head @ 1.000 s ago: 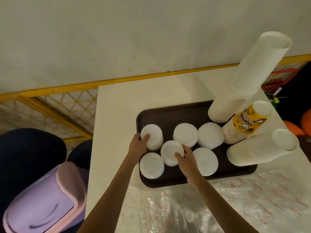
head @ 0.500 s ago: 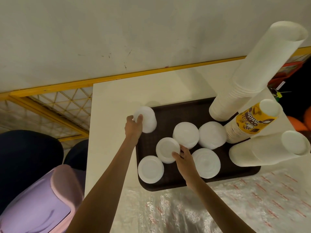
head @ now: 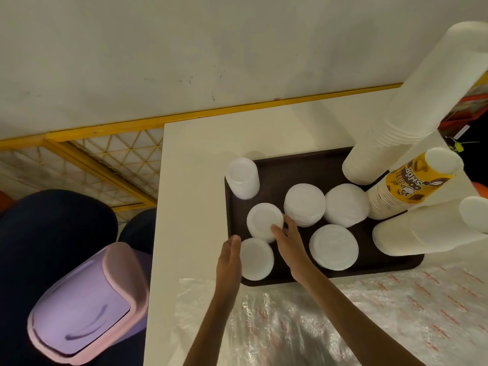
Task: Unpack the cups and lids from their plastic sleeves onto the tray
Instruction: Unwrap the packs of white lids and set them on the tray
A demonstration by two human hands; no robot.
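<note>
A dark brown tray [head: 298, 167] lies on the white table and carries several stacks of white lids. One tall lid stack [head: 242, 178] stands at the tray's far-left corner, free of both hands. My left hand [head: 229, 257] is flat, fingers straight, against the left side of the near-left lid stack [head: 257, 258]. My right hand [head: 289, 240] touches the right edge of the small middle lid stack [head: 264, 220] with thumb and fingertips. Tall stacks of white cups [head: 412, 101] and a yellow printed cup stack [head: 401, 186] rise from the tray's right end.
Crumpled clear plastic sleeves [head: 317, 320] cover the near part of the table [head: 190, 196]. A purple lidded bin [head: 84, 305] stands on the floor at the left, below the table edge. A yellow mesh frame [head: 105, 154] runs along the wall.
My left hand let go of the tall lid stack at the tray's far-left corner and drew back beside the near-left stack. My right hand stays at the middle stack.
</note>
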